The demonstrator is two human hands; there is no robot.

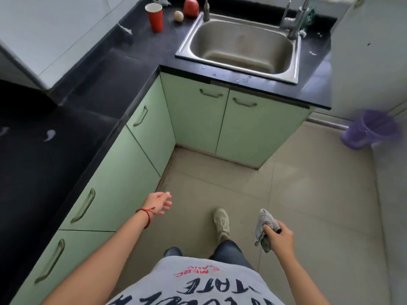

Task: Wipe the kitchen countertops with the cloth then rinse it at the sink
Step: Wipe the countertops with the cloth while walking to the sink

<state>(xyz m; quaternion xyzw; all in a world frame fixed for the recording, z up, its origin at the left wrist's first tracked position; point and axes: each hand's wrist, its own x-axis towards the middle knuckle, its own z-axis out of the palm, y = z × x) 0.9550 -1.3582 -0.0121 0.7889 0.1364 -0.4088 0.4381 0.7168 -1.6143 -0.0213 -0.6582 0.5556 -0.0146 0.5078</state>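
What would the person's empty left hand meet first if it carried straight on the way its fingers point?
Probably the pale green cabinet doors under the steel sink. The left hand points forward over bare floor, though depth is hard to judge from this view.

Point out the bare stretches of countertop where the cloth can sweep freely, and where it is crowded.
Free: the dark countertop run on the left, between the wall and the green cabinets, with only small white scraps. The narrow strip in front of the sink has crumbs. Crowded: the back corner left of the sink, with the red cup, red fruit and pale ball.
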